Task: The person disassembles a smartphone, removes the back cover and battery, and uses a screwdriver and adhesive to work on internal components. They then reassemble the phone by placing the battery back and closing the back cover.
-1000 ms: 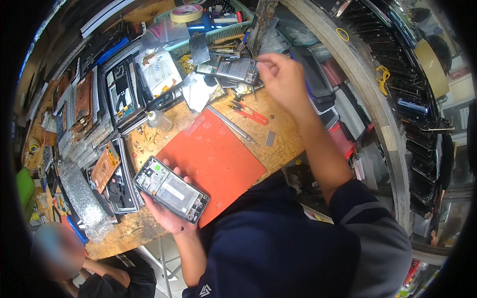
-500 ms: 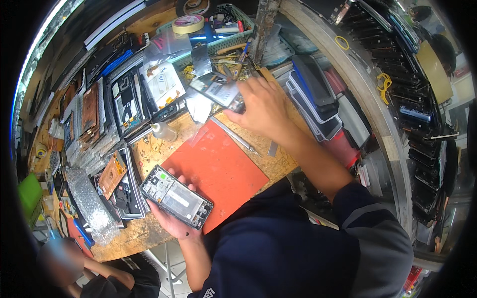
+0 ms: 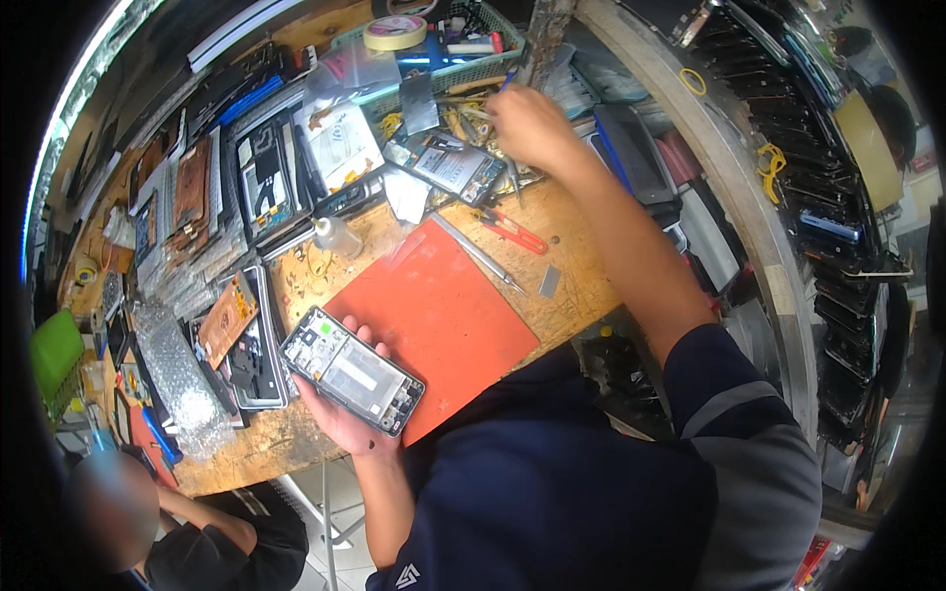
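Behind the held phone (image 3: 355, 372), orange mat (image 3: 448, 310).

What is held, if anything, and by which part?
Left hand holds a grey, black-rimmed rectangular phone frame by its long edges; right hand: cannot be told.

Left hand (image 3: 340, 422) is cradling an opened-up phone frame (image 3: 353, 370) by the left edge of an orange mat (image 3: 458, 315), while the right hand (image 3: 534, 128) is way over by some cluttered tools (image 3: 461, 124), just past another opened phone (image 3: 455, 169) with its battery showing.
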A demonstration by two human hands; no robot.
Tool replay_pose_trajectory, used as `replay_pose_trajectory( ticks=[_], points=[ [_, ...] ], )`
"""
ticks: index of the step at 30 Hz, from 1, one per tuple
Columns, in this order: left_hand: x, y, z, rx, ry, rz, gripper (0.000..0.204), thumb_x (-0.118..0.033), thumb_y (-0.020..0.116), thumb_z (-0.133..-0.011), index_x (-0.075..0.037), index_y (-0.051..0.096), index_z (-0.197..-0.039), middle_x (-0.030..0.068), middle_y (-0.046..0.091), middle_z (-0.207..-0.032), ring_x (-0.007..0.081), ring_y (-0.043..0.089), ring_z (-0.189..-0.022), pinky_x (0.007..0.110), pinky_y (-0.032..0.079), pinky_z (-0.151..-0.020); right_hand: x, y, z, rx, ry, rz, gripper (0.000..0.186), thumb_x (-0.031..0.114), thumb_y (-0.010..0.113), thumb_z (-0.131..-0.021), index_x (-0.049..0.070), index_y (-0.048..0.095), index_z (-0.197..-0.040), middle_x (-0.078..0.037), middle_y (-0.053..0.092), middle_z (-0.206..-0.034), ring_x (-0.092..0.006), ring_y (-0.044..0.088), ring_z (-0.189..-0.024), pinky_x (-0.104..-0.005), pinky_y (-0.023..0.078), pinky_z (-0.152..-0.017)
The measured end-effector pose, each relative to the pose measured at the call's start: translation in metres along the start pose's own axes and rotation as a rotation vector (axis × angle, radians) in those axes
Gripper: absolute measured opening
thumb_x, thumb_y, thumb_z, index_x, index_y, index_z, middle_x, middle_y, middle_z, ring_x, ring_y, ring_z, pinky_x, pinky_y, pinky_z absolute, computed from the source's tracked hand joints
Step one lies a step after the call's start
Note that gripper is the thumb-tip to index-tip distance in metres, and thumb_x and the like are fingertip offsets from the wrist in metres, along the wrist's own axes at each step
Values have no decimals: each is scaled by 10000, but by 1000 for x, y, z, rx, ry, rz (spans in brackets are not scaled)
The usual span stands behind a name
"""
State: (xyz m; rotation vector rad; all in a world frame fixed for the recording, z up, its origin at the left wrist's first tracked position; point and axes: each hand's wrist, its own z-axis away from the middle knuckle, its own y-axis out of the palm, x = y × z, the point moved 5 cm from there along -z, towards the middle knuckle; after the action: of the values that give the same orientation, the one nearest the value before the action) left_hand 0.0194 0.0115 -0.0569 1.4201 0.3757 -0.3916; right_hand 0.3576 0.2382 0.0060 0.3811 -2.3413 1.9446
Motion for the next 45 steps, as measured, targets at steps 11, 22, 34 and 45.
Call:
replay_pose_trajectory(
  ticks=[11, 22, 34, 45],
  points=[
    [-1, 11, -9, -97, -117, 103, 777, -592, 412, -1142, -2, 404, -1648, 272, 564, -1568, 397, 647, -1311, 546, 577, -1063, 59, -24, 175, 198, 185, -1342, 51, -47, 681, -1025, 3, 686, -1023, -74, 706, -1000, -136, 704, -901, -303, 567, -752],
    [-1, 36, -11, -67, -196, 171, 756, -595, 366, -1155, -8, 436, -1626, 260, 587, -1540, 385, 689, -1177, 532, 606, -965, 167, -35, 193, 83, -536, -1144, 212, -89, 812, -853, 17, 686, -987, -123, 743, -974, -284, 755, -870, -369, 591, -741],
    [-11, 49, -4, -34, -159, 123, 820, -674, 322, -1142, -3, 469, -1591, 226, 636, -1481, 361, 726, -1158, 498, 662, -930, 174, -33, 201, 26, -645, -1092, 218, -128, 824, -814, -11, 700, -950, -163, 770, -968, -313, 782, -851, -376, 637, -730],
    [-13, 57, 1, -17, -130, 65, 843, -685, 287, -1142, -5, 437, -1617, 261, 638, -1473, 382, 748, -1113, 484, 679, -873, 178, -40, 202, 35, -699, -1077, 209, -123, 815, -807, -17, 700, -946, -165, 770, -974, -326, 783, -858, -386, 645, -739]
  ],
)
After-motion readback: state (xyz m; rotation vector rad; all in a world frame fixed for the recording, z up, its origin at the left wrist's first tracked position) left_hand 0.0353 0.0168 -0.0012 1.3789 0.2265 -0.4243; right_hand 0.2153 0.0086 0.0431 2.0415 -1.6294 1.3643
